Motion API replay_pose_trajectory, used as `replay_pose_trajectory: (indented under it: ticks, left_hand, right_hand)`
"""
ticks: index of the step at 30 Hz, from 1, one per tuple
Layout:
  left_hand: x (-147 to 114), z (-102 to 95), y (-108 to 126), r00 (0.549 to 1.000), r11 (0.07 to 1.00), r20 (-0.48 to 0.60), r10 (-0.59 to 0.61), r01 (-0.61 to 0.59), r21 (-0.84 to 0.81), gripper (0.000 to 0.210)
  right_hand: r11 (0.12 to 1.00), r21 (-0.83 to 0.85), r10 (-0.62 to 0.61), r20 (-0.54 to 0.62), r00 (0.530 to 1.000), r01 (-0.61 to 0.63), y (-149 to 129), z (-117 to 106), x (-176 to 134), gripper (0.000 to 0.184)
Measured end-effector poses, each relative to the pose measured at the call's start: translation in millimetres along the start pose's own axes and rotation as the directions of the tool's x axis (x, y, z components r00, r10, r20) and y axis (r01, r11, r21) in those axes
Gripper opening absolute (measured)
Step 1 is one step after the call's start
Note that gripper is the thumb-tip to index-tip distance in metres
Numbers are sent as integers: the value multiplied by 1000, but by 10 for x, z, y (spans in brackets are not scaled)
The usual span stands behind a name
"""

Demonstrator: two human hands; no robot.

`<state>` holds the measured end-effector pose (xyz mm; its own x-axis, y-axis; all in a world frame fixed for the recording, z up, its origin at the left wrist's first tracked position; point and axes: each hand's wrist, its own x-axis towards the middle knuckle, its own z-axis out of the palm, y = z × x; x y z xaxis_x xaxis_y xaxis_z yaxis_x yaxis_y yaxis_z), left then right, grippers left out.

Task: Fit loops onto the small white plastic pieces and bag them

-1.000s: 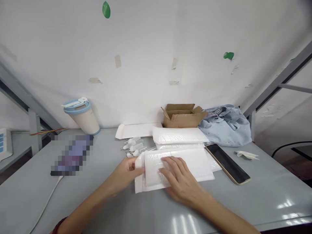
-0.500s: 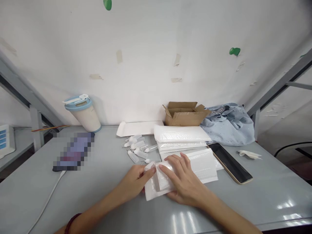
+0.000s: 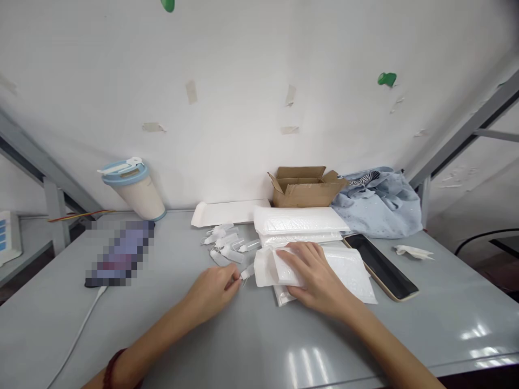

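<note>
My left hand (image 3: pixel 214 287) is closed, its thumb and forefinger pinching the capped end of a small clear dropper bottle (image 3: pixel 247 272). Just behind it lies a loose pile of several such dropper bottles (image 3: pixel 231 255) with white caps. My right hand (image 3: pixel 314 275) grips a white bubble mailer (image 3: pixel 266 267), thumb underneath and fingers on top, its flap end pointing left. Beneath that hand, other white mailers (image 3: pixel 352 273) rest on the grey table. A stack of bubble mailers (image 3: pixel 300 220) sits farther back.
An open cardboard box (image 3: pixel 310 194) and a light blue cloth (image 3: pixel 377 208) stand along the wall. Left of the box is a flat white envelope (image 3: pixel 231 213). Phones lie at right (image 3: pixel 381 267) and left (image 3: pixel 121 254), the left one cabled. A tumbler (image 3: pixel 140 189) leans back left.
My left hand has let go of the bubble mailer and moved left to a dropper bottle. My right hand has shifted the mailer slightly up and right, over the others.
</note>
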<state>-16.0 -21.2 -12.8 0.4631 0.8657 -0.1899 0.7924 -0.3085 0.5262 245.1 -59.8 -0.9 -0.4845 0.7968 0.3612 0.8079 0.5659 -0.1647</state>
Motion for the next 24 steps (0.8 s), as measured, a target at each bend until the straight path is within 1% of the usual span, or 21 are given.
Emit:
replay_pose_trajectory:
  ticks: [2, 3, 4, 7, 10, 13, 17, 19, 20, 22, 24]
  left_hand:
    - [-21, -127, -18, 998, 980, 61, -26, 38, -194, 21]
    - [-33, -204, -31, 998, 960, 59, -38, 53, -274, 23]
    - [-46, -282, -43, 998, 945, 31, -51, 58, -323, 26]
    - [-86, -480, -61, 998, 914, -35, -47, 29, -404, 30]
    - [-114, -552, -35, 998, 901, -57, -14, -12, -433, 32]
    - [-120, -473, 35, 996, 894, -81, 31, -64, -444, 29]
    - [-126, -205, 177, 991, 905, -135, 26, -80, -417, 24]
    - [-146, -73, 247, 977, 895, -209, 51, -137, -424, 19]
    - [-159, -26, 274, 972, 885, -217, 91, -179, -431, 18]
    - [-183, 14, 294, 966, 875, -224, 131, -219, -432, 20]
    - [-183, -16, 256, 961, 893, -263, 88, -193, -406, 24]
  right_hand:
    - [1000, 3, 8, -6, 1000, -8, 3, 3, 1, 53]
    - [1000, 4, 14, -11, 1000, -14, 5, 4, 1, 53]
    - [1000, 5, 20, -15, 1000, -20, 8, 5, 2, 53]
    - [999, 9, 35, -15, 999, -35, 10, 10, 1, 53]
    - [999, 20, 33, 1, 999, -33, -13, 24, -2, 53]
    - [999, 52, -8, -4, 1000, 8, -73, 46, -3, 54]
    - [991, 93, -96, -25, 995, 98, -189, 87, -1, 55]
    - [986, 108, -126, -29, 992, 129, -234, 108, -3, 57]
    - [984, 114, -133, -33, 991, 136, -248, 116, -4, 57]
    - [984, 116, -130, -46, 990, 135, -250, 125, -5, 58]
    - [988, 102, -110, -60, 992, 116, -227, 120, -6, 57]
